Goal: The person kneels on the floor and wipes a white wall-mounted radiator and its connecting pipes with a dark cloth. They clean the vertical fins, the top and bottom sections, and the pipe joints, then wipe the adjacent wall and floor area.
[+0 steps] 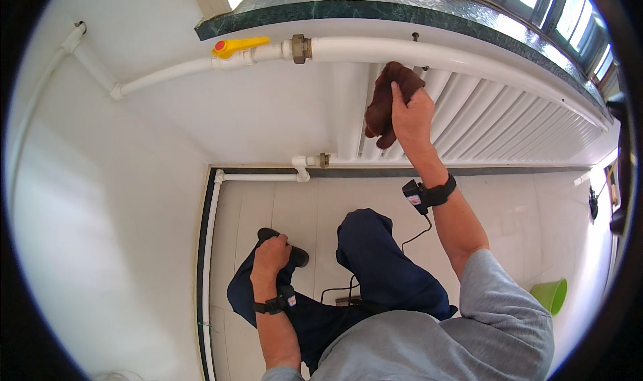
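Observation:
My right hand [414, 117] grips a bunched brown cloth [381, 112], thumb on top. It holds the cloth against the white ribbed radiator [469, 112], near its left end and just below the thick top pipe [361, 49]. Folds of the cloth hang down over the ribs. My left hand [271, 254] rests on my left knee with its fingers curled, their undersides out of sight. A black strap with a small device [415, 196] circles my right wrist, and a similar wrist strap [275, 304] is on my left.
Left of the radiator, a yellow valve handle [248, 45] and brass nut [301, 49] sit on the pipe. A dark green stone windowsill [321, 11] overhangs it. A lower pipe [258, 177] follows the wall base. A green bucket [551, 295] stands on the tiled floor at right.

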A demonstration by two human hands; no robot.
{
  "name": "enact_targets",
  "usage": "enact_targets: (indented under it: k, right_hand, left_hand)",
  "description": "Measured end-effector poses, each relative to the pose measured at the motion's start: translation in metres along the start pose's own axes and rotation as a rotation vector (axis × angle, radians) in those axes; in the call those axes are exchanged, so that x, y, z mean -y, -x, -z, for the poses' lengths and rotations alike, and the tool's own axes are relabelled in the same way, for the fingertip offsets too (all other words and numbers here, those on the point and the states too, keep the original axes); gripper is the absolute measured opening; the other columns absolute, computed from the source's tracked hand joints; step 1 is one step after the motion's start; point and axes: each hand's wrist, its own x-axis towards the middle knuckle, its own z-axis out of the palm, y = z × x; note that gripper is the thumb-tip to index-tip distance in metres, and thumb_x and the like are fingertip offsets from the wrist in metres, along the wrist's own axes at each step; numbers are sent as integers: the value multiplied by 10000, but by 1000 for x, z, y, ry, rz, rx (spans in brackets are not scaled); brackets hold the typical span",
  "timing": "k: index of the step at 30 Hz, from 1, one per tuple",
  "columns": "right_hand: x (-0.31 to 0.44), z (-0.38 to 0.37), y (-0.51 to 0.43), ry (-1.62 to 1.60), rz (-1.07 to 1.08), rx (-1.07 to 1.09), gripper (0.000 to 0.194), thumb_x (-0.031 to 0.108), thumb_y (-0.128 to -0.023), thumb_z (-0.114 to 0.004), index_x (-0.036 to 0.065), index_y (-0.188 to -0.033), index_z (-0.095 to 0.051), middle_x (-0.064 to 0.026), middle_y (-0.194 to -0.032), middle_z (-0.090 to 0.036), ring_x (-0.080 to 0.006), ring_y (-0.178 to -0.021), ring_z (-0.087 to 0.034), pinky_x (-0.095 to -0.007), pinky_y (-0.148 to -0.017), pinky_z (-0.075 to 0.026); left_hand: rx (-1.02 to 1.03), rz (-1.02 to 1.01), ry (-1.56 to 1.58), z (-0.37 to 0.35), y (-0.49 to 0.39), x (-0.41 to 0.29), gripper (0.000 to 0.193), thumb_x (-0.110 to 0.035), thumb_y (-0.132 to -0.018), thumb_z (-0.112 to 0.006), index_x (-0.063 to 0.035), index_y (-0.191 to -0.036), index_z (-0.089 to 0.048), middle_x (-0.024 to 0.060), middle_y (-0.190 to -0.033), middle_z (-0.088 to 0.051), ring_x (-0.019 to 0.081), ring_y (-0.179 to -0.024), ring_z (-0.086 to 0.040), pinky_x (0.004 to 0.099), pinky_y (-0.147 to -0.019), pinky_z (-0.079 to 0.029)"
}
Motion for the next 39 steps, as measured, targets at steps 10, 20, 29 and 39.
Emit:
enact_targets:
  k: [10, 20, 29, 39]
  right_hand:
    - [-48, -61, 44, 346, 49, 166, 270, 190, -926, -635, -43, -792, -639, -245, -835, -637, -449, -766, -628, -495, -679, -523]
    - [-129, -96, 146, 370, 26, 223, 392, 217, -954, -639, -75, -696, -589, -282, -697, -591, -468, -689, -602, -521, -643, -496]
    - [-177, -105, 199, 497, -169, 516, 199, 149, -838, -690, -35, -779, -644, -250, -826, -665, -428, -791, -669, -497, -730, -551]
    - [-204, -94, 229, 439, -237, 661, 230, 205, -899, -672, -10, -820, -642, -250, -858, -668, -433, -843, -669, -513, -742, -549]
  left_hand:
    - [-3, 29, -5, 5, 7, 3, 254, -206, -908, -662, -64, -1118, -653, 178, -1015, -698, 382, -977, -668, 491, -830, -548]
    - [-64, -28, -10, 2, 3, 5, 206, -207, -895, -676, -38, -1003, -629, 183, -938, -681, 384, -871, -688, 471, -723, -575]
    - [-46, -30, -1, 1, -2, -1, 211, -201, -889, -680, -32, -1005, -633, 179, -929, -685, 387, -896, -682, 487, -743, -567]
    - [-46, -30, -20, -4, 6, 4, 205, -196, -894, -675, -36, -1014, -629, 172, -944, -684, 382, -899, -680, 481, -741, -565]
